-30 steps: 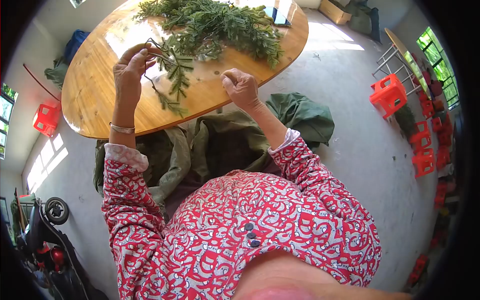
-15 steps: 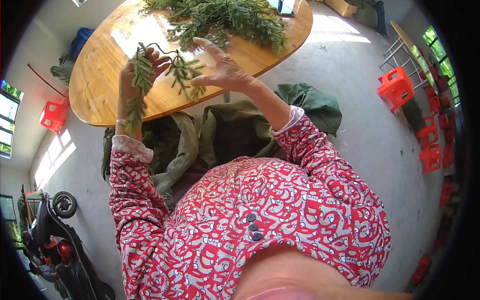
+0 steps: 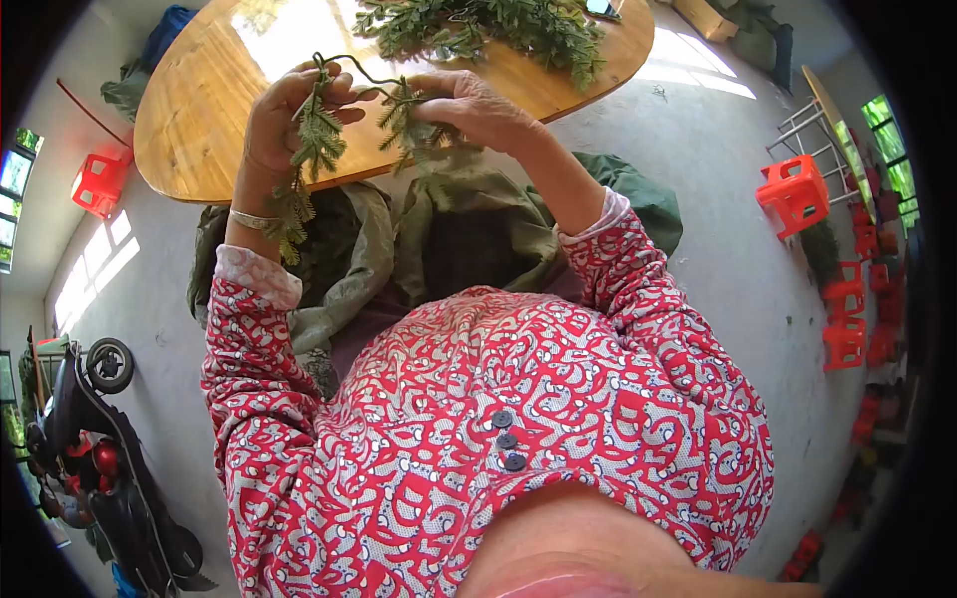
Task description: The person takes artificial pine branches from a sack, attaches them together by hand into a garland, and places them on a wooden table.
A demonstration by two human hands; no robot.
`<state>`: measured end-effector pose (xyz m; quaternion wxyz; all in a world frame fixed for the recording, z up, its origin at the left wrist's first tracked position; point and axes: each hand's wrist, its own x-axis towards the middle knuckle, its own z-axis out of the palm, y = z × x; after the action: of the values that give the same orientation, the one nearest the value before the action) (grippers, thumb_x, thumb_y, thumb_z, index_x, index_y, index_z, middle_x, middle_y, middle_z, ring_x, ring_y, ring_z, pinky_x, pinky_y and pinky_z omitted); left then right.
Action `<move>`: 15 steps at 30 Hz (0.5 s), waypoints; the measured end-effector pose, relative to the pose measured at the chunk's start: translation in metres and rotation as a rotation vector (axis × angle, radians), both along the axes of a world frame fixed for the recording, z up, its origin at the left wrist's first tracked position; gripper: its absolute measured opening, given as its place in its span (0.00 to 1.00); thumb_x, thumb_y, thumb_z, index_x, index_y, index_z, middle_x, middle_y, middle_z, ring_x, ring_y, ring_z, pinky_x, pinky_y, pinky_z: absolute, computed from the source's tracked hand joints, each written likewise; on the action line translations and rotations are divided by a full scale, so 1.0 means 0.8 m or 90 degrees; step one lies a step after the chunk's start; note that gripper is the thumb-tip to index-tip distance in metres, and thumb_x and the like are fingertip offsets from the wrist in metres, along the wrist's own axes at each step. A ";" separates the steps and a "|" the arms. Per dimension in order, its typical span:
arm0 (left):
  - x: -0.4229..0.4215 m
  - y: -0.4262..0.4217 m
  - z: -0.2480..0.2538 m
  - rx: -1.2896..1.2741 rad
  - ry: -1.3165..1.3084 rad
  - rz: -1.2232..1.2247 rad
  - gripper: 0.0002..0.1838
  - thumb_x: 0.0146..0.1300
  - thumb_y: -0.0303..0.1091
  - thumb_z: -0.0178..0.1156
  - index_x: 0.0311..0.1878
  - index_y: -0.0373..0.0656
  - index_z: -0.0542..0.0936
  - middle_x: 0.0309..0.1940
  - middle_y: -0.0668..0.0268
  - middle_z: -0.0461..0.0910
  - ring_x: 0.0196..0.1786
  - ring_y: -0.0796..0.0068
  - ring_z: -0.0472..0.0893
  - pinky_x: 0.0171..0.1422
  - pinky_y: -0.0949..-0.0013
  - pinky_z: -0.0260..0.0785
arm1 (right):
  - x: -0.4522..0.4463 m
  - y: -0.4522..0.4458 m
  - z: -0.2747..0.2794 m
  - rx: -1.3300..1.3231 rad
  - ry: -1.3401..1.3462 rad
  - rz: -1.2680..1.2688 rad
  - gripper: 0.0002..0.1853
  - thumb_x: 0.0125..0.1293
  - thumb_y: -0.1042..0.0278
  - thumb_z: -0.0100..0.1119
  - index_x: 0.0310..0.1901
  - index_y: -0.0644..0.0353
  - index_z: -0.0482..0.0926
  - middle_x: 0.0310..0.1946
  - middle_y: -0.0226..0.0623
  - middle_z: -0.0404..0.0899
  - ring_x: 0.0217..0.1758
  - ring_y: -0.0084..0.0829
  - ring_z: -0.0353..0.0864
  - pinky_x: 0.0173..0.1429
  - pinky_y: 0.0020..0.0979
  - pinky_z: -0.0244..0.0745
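An artificial pine branch (image 3: 320,138) hangs from my left hand (image 3: 276,122), its green sprigs drooping past the wrist. From its top a dark bare stem arches across to a second sprig (image 3: 399,118) on the right. My right hand (image 3: 477,112) is closed on that sprig, thumb and fingers pinching near its upper part. Both hands are raised near the front edge of the wooden table (image 3: 199,130). A heap of similar pine branches (image 3: 498,30) lies at the table's far side.
Open olive sacks (image 3: 359,249) stand between my body and the table, the left one holding greenery. Red stools (image 3: 795,194) are at the right, another red stool (image 3: 100,184) at the left. A motor scooter (image 3: 120,468) is parked at lower left.
My right hand, open and apart before, has come left and closed on the right sprig. My left hand still holds the branch. The view has shifted slightly.
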<state>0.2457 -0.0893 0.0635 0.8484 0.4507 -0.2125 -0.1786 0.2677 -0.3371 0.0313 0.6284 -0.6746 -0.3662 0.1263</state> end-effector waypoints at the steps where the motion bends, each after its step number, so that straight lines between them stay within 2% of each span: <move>1: -0.003 0.005 -0.009 0.030 -0.034 0.013 0.18 0.64 0.32 0.45 0.52 0.29 0.68 0.43 0.53 0.75 0.51 0.47 0.76 0.57 0.53 0.69 | -0.001 -0.005 -0.001 -0.017 0.045 0.036 0.17 0.60 0.67 0.56 0.49 0.66 0.75 0.35 0.28 0.79 0.33 0.12 0.73 0.38 0.18 0.70; 3: -0.011 0.010 -0.018 0.069 -0.058 0.012 0.17 0.65 0.33 0.45 0.51 0.29 0.69 0.43 0.53 0.74 0.52 0.50 0.76 0.56 0.53 0.70 | -0.002 -0.010 -0.004 -0.049 0.133 0.104 0.16 0.60 0.67 0.57 0.47 0.66 0.75 0.34 0.27 0.78 0.32 0.11 0.72 0.36 0.17 0.70; 4: -0.017 0.011 -0.019 0.076 -0.048 -0.001 0.17 0.66 0.34 0.44 0.51 0.29 0.69 0.43 0.53 0.74 0.51 0.52 0.76 0.55 0.53 0.70 | -0.007 -0.011 -0.006 -0.062 0.115 0.086 0.15 0.60 0.67 0.57 0.47 0.65 0.76 0.34 0.25 0.78 0.32 0.12 0.72 0.37 0.18 0.69; 7: -0.034 0.010 -0.013 0.106 0.060 -0.046 0.20 0.67 0.41 0.42 0.45 0.31 0.72 0.34 0.58 0.75 0.53 0.47 0.73 0.56 0.56 0.67 | -0.019 -0.017 -0.010 -0.044 0.137 0.109 0.14 0.59 0.67 0.58 0.45 0.65 0.76 0.34 0.24 0.78 0.34 0.13 0.73 0.40 0.18 0.69; 8: -0.037 0.000 -0.023 -0.030 0.121 -0.059 0.22 0.68 0.44 0.39 0.41 0.32 0.73 0.37 0.56 0.76 0.49 0.49 0.76 0.54 0.57 0.68 | -0.023 -0.020 -0.012 -0.043 0.160 0.119 0.14 0.59 0.68 0.58 0.45 0.65 0.76 0.34 0.24 0.77 0.35 0.13 0.72 0.40 0.18 0.69; 10: -0.049 -0.005 -0.014 0.047 0.095 -0.099 0.22 0.68 0.46 0.39 0.39 0.33 0.73 0.40 0.54 0.76 0.47 0.50 0.76 0.52 0.60 0.69 | -0.027 -0.021 -0.014 -0.036 0.200 0.140 0.13 0.58 0.69 0.59 0.44 0.66 0.77 0.34 0.24 0.77 0.36 0.13 0.71 0.42 0.18 0.68; 11: -0.054 -0.010 -0.006 0.088 0.080 -0.118 0.23 0.68 0.47 0.39 0.38 0.34 0.73 0.41 0.54 0.76 0.45 0.50 0.77 0.52 0.61 0.69 | -0.028 -0.021 -0.017 -0.058 0.141 0.146 0.13 0.58 0.69 0.59 0.44 0.66 0.77 0.34 0.24 0.77 0.36 0.13 0.71 0.43 0.18 0.68; 12: -0.052 -0.005 -0.014 0.132 0.073 -0.100 0.23 0.67 0.48 0.43 0.40 0.34 0.74 0.45 0.54 0.76 0.44 0.56 0.78 0.49 0.64 0.71 | -0.027 -0.019 -0.019 -0.081 0.081 0.153 0.13 0.58 0.70 0.59 0.43 0.66 0.77 0.34 0.24 0.77 0.36 0.12 0.70 0.43 0.18 0.68; 13: -0.056 -0.010 -0.010 0.236 0.041 -0.067 0.22 0.66 0.48 0.44 0.42 0.35 0.73 0.46 0.54 0.75 0.44 0.59 0.78 0.49 0.65 0.71 | -0.027 -0.017 -0.021 -0.103 0.020 0.160 0.13 0.58 0.70 0.59 0.43 0.66 0.77 0.34 0.24 0.77 0.36 0.12 0.70 0.43 0.18 0.68; 15: -0.075 -0.036 0.008 0.442 -0.027 0.000 0.21 0.65 0.47 0.46 0.44 0.35 0.73 0.47 0.55 0.75 0.44 0.65 0.79 0.48 0.66 0.72 | -0.029 -0.012 -0.023 -0.102 0.008 0.163 0.12 0.58 0.71 0.58 0.43 0.66 0.76 0.33 0.23 0.76 0.36 0.12 0.69 0.43 0.18 0.68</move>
<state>0.1858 -0.1177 0.0697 0.6398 0.7162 -0.1566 -0.2308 0.2446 -0.3466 0.0126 0.5538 -0.6693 -0.4341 0.2387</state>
